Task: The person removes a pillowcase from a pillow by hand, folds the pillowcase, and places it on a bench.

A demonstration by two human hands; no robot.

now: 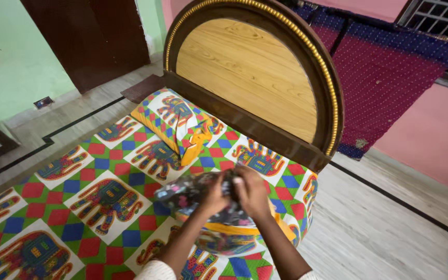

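- The left hand [212,196] and right hand [251,192] meet over the near right part of the bed [79,171], each grip clenched on a dark patterned cloth [187,193].
- That cloth is bunched above a pillow [229,239] with an orange band, which lies on the elephant-print bedsheet [105,199].
- A second pillow [180,123] in the same print rests farther up, near the headboard.
- The rounded wooden headboard [250,67] stands behind it.
- A red and blue dotted cloth [390,72] hangs beyond.
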